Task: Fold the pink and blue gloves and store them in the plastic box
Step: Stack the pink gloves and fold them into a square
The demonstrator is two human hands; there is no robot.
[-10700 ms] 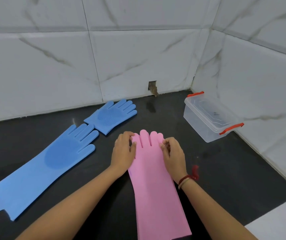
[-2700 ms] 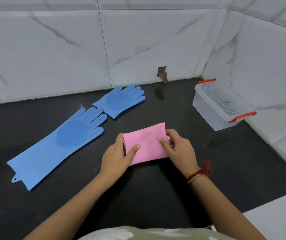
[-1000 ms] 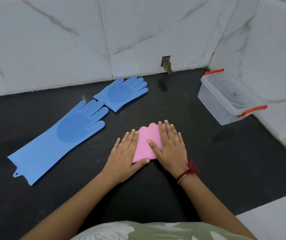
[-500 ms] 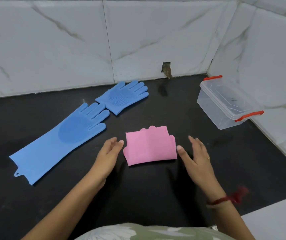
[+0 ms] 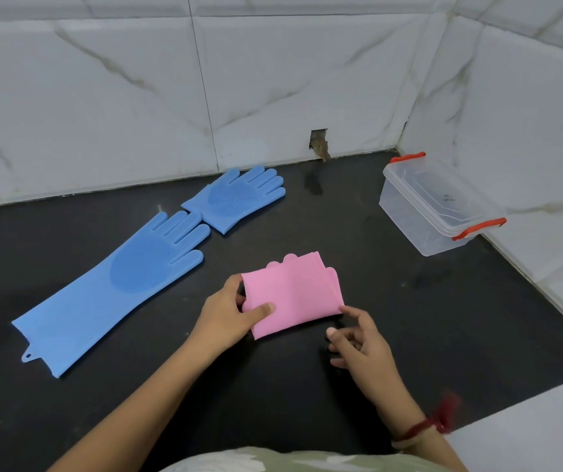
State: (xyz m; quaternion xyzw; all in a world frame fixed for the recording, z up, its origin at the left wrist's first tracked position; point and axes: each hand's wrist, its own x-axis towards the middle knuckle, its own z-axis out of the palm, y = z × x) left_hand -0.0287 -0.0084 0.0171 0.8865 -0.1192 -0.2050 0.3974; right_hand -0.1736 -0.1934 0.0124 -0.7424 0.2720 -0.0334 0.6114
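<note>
The pink glove [image 5: 295, 294] lies folded into a thick pad on the black counter, its fingertips peeking out at the far edge. My left hand [image 5: 227, 313] pinches the pad's left edge, thumb on top. Just off its near right corner, my right hand [image 5: 358, 338] hovers with fingers apart and holds nothing. One blue glove [image 5: 110, 287] lies flat and full length at the left. A second blue glove [image 5: 237, 197], folded short, rests near the back wall. The clear plastic box [image 5: 406, 216] with orange latches stands by the right wall, lid on.
White marble walls close the counter [image 5: 392, 352] at the back and right, with a small hole [image 5: 318, 144] low in the back wall. A pale surface [image 5: 528, 427] begins at the near right corner.
Half a second ago both hands hovered beside the folded pink glove. Now my left hand has gripped its left edge and my right hand has come close to its near right corner.
</note>
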